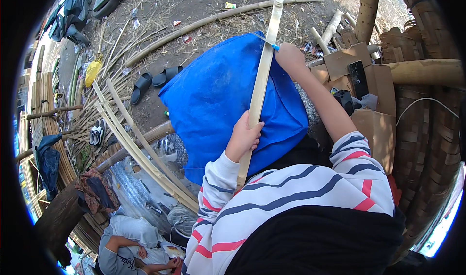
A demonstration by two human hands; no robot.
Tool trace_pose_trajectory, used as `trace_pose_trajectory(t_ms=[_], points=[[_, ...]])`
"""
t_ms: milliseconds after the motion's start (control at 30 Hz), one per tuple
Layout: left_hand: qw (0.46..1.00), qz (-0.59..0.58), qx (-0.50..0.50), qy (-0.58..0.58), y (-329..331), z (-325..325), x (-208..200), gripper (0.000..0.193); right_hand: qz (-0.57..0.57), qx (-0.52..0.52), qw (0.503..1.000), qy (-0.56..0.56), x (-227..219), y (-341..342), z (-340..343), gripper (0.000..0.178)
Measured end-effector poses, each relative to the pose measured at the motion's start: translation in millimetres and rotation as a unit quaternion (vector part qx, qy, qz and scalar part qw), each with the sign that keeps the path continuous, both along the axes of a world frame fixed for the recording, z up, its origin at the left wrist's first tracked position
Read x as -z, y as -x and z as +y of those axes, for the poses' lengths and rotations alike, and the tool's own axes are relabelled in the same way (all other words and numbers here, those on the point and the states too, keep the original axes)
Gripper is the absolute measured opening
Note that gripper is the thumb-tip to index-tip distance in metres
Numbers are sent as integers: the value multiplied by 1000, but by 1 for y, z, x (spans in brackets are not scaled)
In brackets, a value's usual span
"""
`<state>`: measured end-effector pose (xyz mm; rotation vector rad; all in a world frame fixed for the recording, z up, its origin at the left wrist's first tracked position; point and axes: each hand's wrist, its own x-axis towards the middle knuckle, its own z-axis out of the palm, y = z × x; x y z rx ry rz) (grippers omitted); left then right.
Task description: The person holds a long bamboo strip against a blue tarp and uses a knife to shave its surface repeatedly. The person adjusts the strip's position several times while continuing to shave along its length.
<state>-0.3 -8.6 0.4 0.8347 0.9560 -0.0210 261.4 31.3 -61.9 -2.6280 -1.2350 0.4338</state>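
A long, pale split bamboo strip slants over a blue cloth spread across my lap. My left hand is closed around the strip's lower part, close to my body. Farther out, my right hand grips a knife by its blue handle, most of which the fingers hide. The thin blade lies across the strip, below its far end. The strip's near end meets my striped shirt.
Several long bamboo strips lie at the left. A bamboo pole curves over the ground beyond the cloth. Black sandals sit left of it. Cardboard with a phone is at the right. Another person sits at lower left.
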Motion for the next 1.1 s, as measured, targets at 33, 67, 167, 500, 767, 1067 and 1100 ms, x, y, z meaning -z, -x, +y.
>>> trace_pose_trajectory(t_ms=[33,67,167,500,767,1067,1100], points=[[998,24,28,-57,1,-2,0,19,10,-22,1000,6,-10,13,-12,29],[991,47,56,-114,1,-2,0,19,18,-43,999,12,-19,23,-22,30],[911,56,109,-394,-2,-5,7,21,22,-86,996,20,-41,52,-55,42],[844,102,132,-510,-28,-11,18,21,-35,-35,998,-32,-6,48,-61,41],[842,115,127,-512,-28,-18,21,22,-130,-81,988,-1,13,-14,-1,21],[850,101,110,-506,-26,-16,25,21,-59,-131,987,66,-16,23,-36,21],[850,101,113,-505,-27,-17,26,21,-58,-129,987,75,-22,28,-41,21]])
